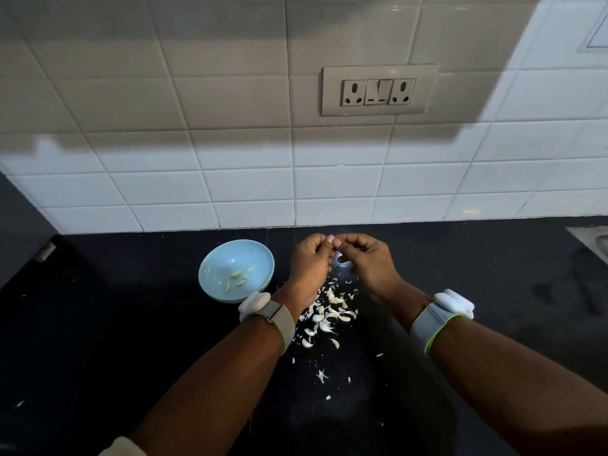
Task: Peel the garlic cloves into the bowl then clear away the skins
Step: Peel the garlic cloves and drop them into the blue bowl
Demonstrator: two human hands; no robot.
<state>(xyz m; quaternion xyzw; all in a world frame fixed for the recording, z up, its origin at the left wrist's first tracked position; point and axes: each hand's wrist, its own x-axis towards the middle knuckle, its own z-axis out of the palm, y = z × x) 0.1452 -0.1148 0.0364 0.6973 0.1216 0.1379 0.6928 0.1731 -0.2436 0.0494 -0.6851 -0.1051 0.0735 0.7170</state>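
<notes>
Both hands meet above the dark surface [131,324], fingers curled: the left hand [311,261] and right hand [365,258] pinch something small between their fingertips, too hidden to name. Garlic skins [329,314] lie scattered below the wrists. The blue bowl [210,274], holding peeled cloves [238,279], sits just left, near the tiled wall [230,185].

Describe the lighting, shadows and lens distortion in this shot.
Head view: a broad shadow darkens the upper tiled wall around the socket panel, lower tiles bright; the black countertop is dim, with a small glare spot below both hands; wide-angle bending curves the grout lines; the garlic skins and blue bowl stay sharp.
</notes>
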